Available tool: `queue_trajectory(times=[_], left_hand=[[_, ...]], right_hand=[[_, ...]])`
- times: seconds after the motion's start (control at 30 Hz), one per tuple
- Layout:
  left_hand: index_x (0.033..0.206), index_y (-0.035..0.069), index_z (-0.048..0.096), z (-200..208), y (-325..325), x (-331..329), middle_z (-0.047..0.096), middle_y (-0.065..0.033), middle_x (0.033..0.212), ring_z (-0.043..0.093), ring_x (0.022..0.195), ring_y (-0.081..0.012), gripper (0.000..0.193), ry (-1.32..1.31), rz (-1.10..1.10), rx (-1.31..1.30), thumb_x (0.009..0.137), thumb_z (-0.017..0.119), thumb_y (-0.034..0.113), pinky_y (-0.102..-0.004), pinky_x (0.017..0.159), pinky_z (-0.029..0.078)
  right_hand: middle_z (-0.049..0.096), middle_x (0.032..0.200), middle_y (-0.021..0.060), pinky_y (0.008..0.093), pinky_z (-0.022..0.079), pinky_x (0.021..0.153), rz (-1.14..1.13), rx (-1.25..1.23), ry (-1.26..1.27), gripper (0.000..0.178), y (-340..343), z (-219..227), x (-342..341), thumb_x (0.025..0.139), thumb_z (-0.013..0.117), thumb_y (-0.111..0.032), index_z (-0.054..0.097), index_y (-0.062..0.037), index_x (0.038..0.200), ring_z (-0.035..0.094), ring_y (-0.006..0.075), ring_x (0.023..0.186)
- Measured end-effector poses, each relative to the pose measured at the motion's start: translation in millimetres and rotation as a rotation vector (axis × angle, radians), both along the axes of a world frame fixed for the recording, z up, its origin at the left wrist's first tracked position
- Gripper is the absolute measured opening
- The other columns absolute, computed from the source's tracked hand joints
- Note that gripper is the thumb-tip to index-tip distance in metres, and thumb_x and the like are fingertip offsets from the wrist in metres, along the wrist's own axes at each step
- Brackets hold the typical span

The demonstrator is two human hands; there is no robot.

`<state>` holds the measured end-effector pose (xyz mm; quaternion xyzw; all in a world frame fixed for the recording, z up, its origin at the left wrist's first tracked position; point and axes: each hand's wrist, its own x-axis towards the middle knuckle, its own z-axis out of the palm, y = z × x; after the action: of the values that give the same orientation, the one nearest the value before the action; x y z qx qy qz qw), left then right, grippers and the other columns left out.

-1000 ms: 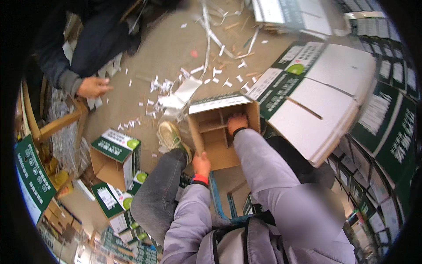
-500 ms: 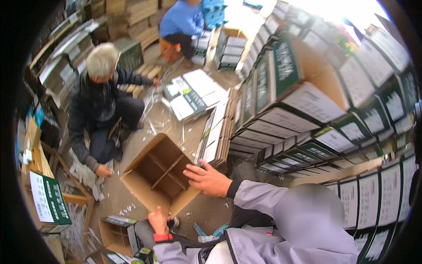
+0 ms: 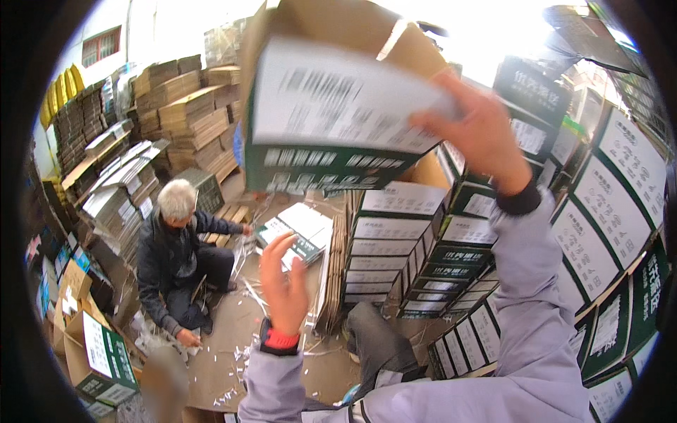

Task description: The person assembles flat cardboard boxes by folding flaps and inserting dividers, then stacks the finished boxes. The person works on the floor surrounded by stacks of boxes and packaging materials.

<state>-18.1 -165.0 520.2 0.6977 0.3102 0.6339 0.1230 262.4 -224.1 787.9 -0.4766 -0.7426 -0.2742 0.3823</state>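
Note:
An open cardboard carton (image 3: 338, 106) with a white and green printed side is raised high in front of me, blurred by motion. My right hand (image 3: 483, 130) grips its right side near the upper edge, thumb on the white outer face. Inside, only bare brown card shows; the bottom is hidden. Below the carton my left hand (image 3: 283, 292), with a red wristband, is lifted with its fingers stretched apart and nothing in it. To the right, under the raised carton, rises a stack of similar cartons (image 3: 396, 229).
A co-worker (image 3: 185, 257) in dark clothes sits low at the left, beside flattened cartons (image 3: 307, 224) on the floor. Carton stacks (image 3: 606, 183) wall the right side. Piles of folded cardboard (image 3: 187, 113) stand behind. Paper scraps and straps litter the floor (image 3: 233, 317).
The carton has gone from low in front of me to high up, its outer side now facing me. My left hand has let go of it; my right hand rose with it.

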Motion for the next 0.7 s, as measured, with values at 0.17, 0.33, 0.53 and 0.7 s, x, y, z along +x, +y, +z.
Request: queue_trajectory(times=[0.17, 0.33, 0.53, 0.7], left_hand=[[0.144, -0.001, 0.057, 48.0, 83.8, 101.1, 0.059, -0.0202, 0.147, 0.05, 0.141, -0.0384, 0.056, 0.469, 0.019, 0.241, 0.093, 0.07, 0.018, -0.0492, 0.121, 0.036], [0.153, -0.001, 0.048, 5.8, 140.4, 187.7, 0.05, -0.0194, 0.156, 0.042, 0.149, -0.0383, 0.067, 0.718, 0.017, 0.275, 0.092, 0.066, 0.021, -0.0497, 0.122, 0.033], [0.146, 0.005, 0.054, 12.2, 139.2, 151.0, 0.058, -0.0195, 0.137, 0.045, 0.144, -0.0404, 0.064, 0.67, -0.001, 0.217, 0.084, 0.071, 0.012, -0.0515, 0.103, 0.047], [0.142, 0.009, 0.056, 9.6, 140.1, 140.1, 0.057, -0.019, 0.133, 0.043, 0.145, -0.0417, 0.061, 0.601, -0.015, 0.215, 0.082, 0.073, 0.009, -0.0526, 0.099, 0.05]], right_hand=[[0.078, 0.084, 0.0112, 0.0321, 0.057, 0.074, -0.166, -0.008, 0.28, 0.061, 13.9, 96.1, 77.3, 0.094, 0.071, -0.058, 0.078, 0.0016, 0.104, 0.074, 0.0195, 0.076], [0.079, 0.084, 0.0158, 0.037, 0.054, 0.074, -0.349, -0.015, 0.306, 0.071, 65.3, 91.9, 167.8, 0.097, 0.062, -0.068, 0.082, 0.0009, 0.097, 0.074, 0.0252, 0.074], [0.078, 0.083, 0.0174, 0.0377, 0.055, 0.075, -0.31, -0.121, 0.376, 0.073, 139.9, 80.5, 207.1, 0.099, 0.058, -0.068, 0.082, 0.001, 0.094, 0.075, 0.0266, 0.075], [0.078, 0.08, 0.0143, 0.0388, 0.055, 0.075, -0.38, -0.054, 0.318, 0.079, 178.2, 79.1, 205.3, 0.097, 0.054, -0.076, 0.082, -0.003, 0.087, 0.075, 0.0256, 0.074]])
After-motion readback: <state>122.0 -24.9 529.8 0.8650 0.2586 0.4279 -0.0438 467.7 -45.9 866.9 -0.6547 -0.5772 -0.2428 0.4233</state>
